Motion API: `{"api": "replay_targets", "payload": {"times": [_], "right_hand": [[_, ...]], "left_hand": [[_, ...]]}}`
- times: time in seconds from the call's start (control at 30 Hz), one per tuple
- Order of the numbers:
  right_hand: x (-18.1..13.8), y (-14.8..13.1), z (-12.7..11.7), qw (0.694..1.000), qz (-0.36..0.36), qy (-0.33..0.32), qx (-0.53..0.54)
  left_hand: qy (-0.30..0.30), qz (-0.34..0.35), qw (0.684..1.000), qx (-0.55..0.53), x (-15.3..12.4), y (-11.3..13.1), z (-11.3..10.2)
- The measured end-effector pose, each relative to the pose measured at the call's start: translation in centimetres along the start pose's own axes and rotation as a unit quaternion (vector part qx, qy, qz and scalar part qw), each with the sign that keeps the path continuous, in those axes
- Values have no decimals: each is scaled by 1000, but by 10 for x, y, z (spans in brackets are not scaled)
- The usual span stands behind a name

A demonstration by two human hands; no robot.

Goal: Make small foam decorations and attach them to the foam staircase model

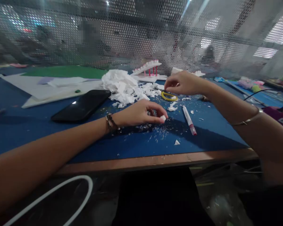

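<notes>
My left hand (146, 112) hovers low over the table, pinching a small white foam piece (163, 118) between thumb and fingertips. Farther back and to the right, my right hand (182, 82) is curled with thumb and fingertips close together; what they hold, if anything, is hidden. Just below it lie scissors with yellow handles (169, 96), their blades partly hidden among white scraps. A white marker with a red end (190, 121) rests to the right of my left hand. White crumbs are scattered beneath that hand, and a small white scrap (177, 142) sits nearer the front edge.
A heap of white scraps (119, 83) stands behind my left hand, beside a black phone (81, 106). White and green sheets (68, 71) lie at back left. A white stepped model with red posts (149, 68) stands at the back. A purple power strip (277, 116) is at right.
</notes>
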State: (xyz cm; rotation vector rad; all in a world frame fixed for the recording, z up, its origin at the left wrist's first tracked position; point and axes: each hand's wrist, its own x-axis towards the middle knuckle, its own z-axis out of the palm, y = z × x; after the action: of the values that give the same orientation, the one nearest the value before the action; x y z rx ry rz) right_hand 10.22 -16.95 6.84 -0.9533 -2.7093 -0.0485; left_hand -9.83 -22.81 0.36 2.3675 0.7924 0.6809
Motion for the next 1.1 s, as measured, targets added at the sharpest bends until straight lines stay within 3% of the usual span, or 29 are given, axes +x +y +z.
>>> {"api": "replay_targets", "payload": {"times": [0.13, 0.3, 0.5, 0.7, 0.87, 1.1], "right_hand": [[-38, -21, 8, 998, -45, -6, 44], [-61, -35, 33, 981, -121, 27, 149], [-63, -36, 43, 973, -159, 14, 168], [-64, -37, 48, 978, -158, -7, 138], [-66, -40, 49, 981, -153, 19, 117], [-65, -41, 47, 980, -162, -16, 111]], "left_hand": [[4, 52, 998, 19, -2, 0, 11], [-64, 25, 994, 82, -5, -9, 11], [-117, 20, 989, 89, -5, -9, 1], [-106, -9, 991, 80, -3, -11, 0], [-83, -37, 993, 70, -4, -10, 2], [-78, -27, 993, 86, -5, -5, 4]]}}
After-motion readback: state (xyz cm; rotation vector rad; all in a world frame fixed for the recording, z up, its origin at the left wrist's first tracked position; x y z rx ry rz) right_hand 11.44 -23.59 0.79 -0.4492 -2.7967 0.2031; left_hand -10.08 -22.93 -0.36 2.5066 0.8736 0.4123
